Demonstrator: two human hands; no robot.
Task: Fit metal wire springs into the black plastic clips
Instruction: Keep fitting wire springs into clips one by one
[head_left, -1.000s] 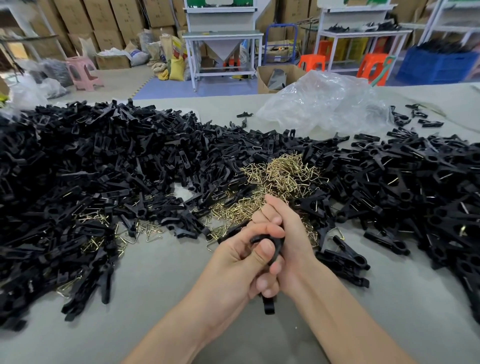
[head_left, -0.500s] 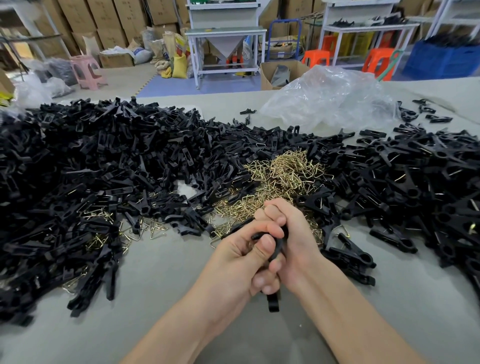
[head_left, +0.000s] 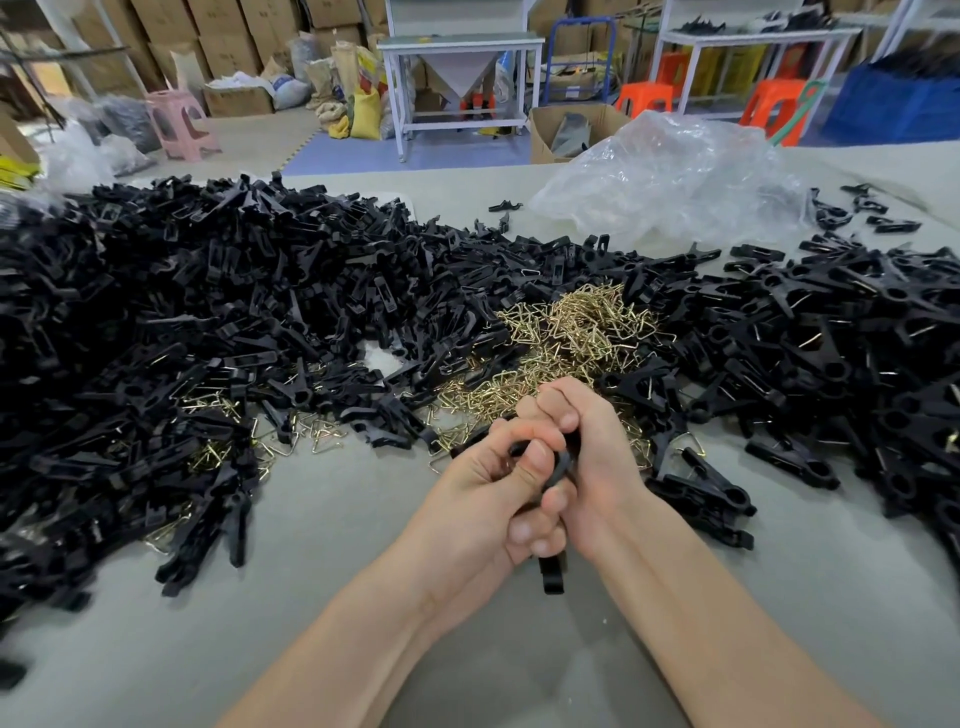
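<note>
Head cam, starting closest to the body: 1 black clip (head_left: 551, 577) is clamped between both hands, and its tail end pokes out under them, pointing back at the person. So its long axis runs pretty much straight toward/away from the body, with the far end buried in the fingers.

Left hand (head_left: 483, 499) is curled around it, with the thumb laid over the top of the clip. Right hand (head_left: 597, 467) wraps it from the other side, fingers folded in tight. Both hands touch each other, knuckles nearly interlocked. Can't tell whether a spring is already in there, the fingers hide that bit. My guess is this is the squeeze-it-home part of the step.

Key thing for the next grab: the gold wire springs (head_left: 576, 322) sit directly beyond the hands, the near edge of the heap just past the right-hand knuckles, so the right hand looks slightly closer to them.

A few clips (head_left: 701, 488) lie just right of the right hand. Loose clip piles spread out to the left (head_left: 208, 322) and to the right (head_left: 831, 353) on the grey table (head_left: 322, 499). Far beyond the springs there's a crumpled clear plastic bag (head_left: 665, 176).
</note>
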